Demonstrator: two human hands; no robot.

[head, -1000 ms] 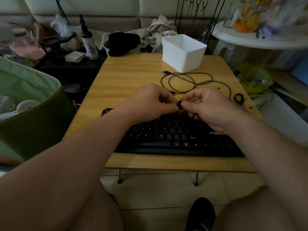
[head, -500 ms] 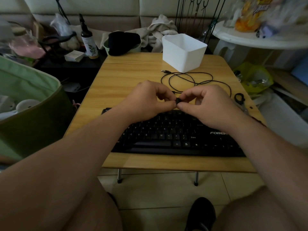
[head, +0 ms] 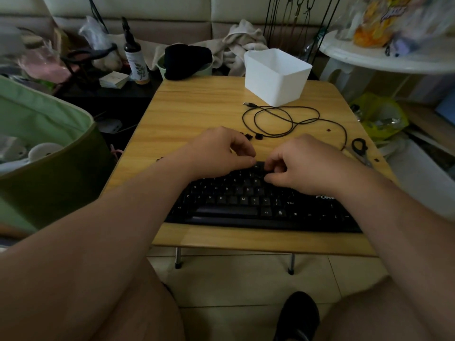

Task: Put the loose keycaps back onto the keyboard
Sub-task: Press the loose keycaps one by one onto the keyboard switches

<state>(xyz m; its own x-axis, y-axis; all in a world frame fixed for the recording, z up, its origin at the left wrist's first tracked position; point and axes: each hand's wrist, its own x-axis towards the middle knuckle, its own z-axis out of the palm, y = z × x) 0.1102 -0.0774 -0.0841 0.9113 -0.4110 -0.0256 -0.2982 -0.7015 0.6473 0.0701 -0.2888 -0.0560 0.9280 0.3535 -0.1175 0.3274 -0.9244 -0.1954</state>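
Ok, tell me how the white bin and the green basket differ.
The white bin stands on the wooden table, at its far side; the green basket sits off the table to the left. The white bin looks rigid, with hard, straight walls, while the green basket looks soft-walled, with a pale lining. The white bin's inside is hidden from this view; the green basket holds pale items. Both are open-topped.

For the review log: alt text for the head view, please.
Both hands, left hand and right hand, press a black keycap onto the top rows of a black keyboard on a wooden table. Loose keycaps, a coiled cable and a white bin lie behind.
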